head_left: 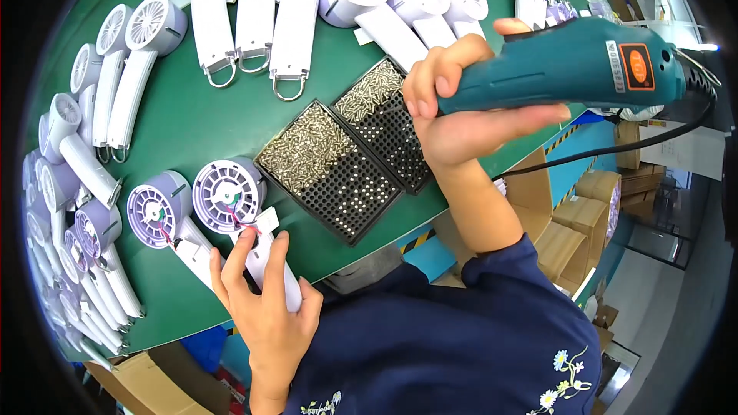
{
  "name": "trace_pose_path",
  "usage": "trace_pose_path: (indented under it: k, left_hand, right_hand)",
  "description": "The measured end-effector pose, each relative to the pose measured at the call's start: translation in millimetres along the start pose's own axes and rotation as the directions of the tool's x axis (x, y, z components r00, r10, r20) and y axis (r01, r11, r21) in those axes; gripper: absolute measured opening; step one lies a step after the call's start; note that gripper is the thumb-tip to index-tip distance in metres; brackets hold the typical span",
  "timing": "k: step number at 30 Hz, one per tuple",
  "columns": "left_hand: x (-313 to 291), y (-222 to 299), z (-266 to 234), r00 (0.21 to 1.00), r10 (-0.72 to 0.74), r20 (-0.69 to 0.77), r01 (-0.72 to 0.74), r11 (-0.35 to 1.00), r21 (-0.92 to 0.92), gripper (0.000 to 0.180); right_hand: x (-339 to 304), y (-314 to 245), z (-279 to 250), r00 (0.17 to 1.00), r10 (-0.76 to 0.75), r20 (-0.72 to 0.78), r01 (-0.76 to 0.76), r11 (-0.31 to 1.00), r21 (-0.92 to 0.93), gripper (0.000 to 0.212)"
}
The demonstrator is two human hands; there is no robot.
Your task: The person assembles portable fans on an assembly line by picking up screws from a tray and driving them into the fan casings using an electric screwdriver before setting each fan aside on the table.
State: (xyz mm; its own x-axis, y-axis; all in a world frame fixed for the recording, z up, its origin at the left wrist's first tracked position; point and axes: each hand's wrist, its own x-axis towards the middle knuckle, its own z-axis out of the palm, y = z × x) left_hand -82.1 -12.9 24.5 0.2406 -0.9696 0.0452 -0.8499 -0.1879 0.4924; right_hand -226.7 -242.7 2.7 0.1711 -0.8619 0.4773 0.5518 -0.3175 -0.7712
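My right hand (453, 100) is wrapped around a teal electric screwdriver (561, 69), raised over the right side of the bench. Its tip is hidden behind the hand. Lower down, my left hand (269, 315) holds the white handle of a handheld fan (231, 196), fingers spread along it and thumb at its right side. That fan lies with its round purple-and-white head uncovered, showing a hub and thin red wires. A second uncovered fan (159, 211) is just left of it, close to my left fingers.
Two black perforated trays, one nearer (327, 173) and one farther (377, 107), hold heaps of small screws. White fans (292, 23) line the back of the green bench (204, 115); more crowd the left. A black cable (615, 150) trails from the screwdriver. Cardboard boxes (565, 250) stand beyond the bench's right edge.
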Motion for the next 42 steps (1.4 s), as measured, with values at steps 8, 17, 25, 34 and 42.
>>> trace_pose_path:
  k: [8,17,25,34,42]
  left_hand:
    - [-1,-2,1,1.0,-0.012,0.006,0.012,1.0,0.004,0.057]
    - [1,-7,-1,0.999,0.039,-0.018,-0.039,0.999,-0.013,0.057]
    - [1,-11,-3,0.999,0.048,0.004,-0.048,0.996,-0.074,0.054]
    - [0,-12,3,0.993,0.069,-0.092,-0.078,0.992,-0.096,0.052]
    - [3,-28,4,0.992,0.076,-0.105,-0.093,0.98,-0.175,0.054]
  right_hand:
    - [0,2,1,0.999,0.039,-0.026,-0.041,0.994,-0.103,0.099]
    - [-5,3,10,1.0,0.026,-0.004,-0.027,0.995,-0.093,0.097]
    - [3,-34,52,0.994,-0.103,0.027,0.094,0.969,0.227,0.091]
    - [-5,8,125,0.919,-0.048,0.391,-0.077,0.951,0.299,0.105]
    - [-13,31,157,0.977,0.156,0.146,-0.145,0.986,-0.08,0.105]
